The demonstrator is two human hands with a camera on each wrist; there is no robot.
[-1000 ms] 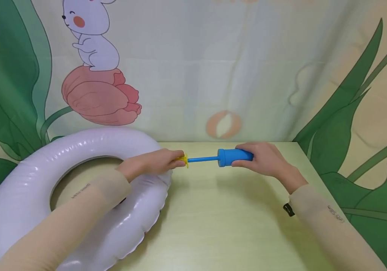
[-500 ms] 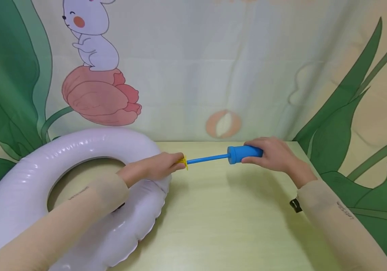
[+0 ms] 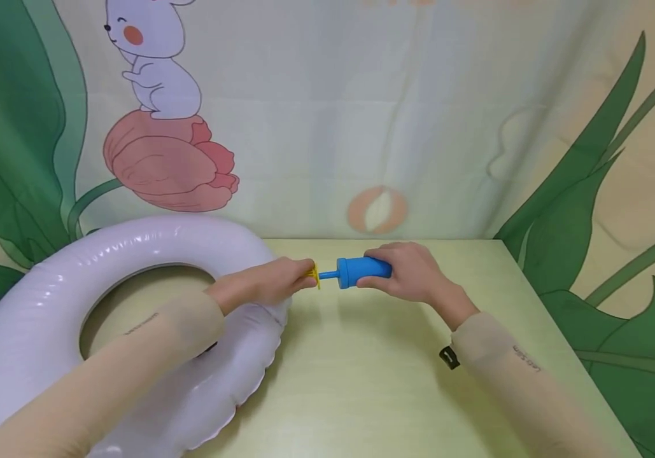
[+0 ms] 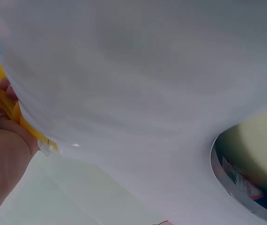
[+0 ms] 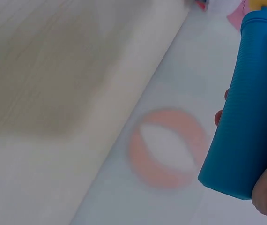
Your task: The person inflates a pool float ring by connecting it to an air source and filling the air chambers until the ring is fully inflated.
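Observation:
A blue hand air pump (image 3: 356,272) is held level above the table, a short length of its rod showing. My right hand (image 3: 410,270) is wrapped around the barrel. The yellow end piece (image 3: 316,275) at the rod's tip is gripped by my left hand (image 3: 278,280), beside the inflated white swim ring (image 3: 190,238). In the left wrist view the yellow piece (image 4: 2,101) lies against the ring's wall, close to a small clear valve (image 4: 44,147); whether they are joined is hard to tell. The right wrist view shows the whole ribbed barrel (image 5: 246,108).
The ring takes up the left side of a pale yellow table (image 3: 350,381), and my left forearm crosses over it. Behind the table hangs a printed curtain (image 3: 304,127) with a rabbit, flowers and leaves. A black tag (image 3: 449,357) hangs by the right sleeve.
My right hand moved the barrel first right, drawing the rod out, then left, so less rod shows now. The left hand stays nearly in place.

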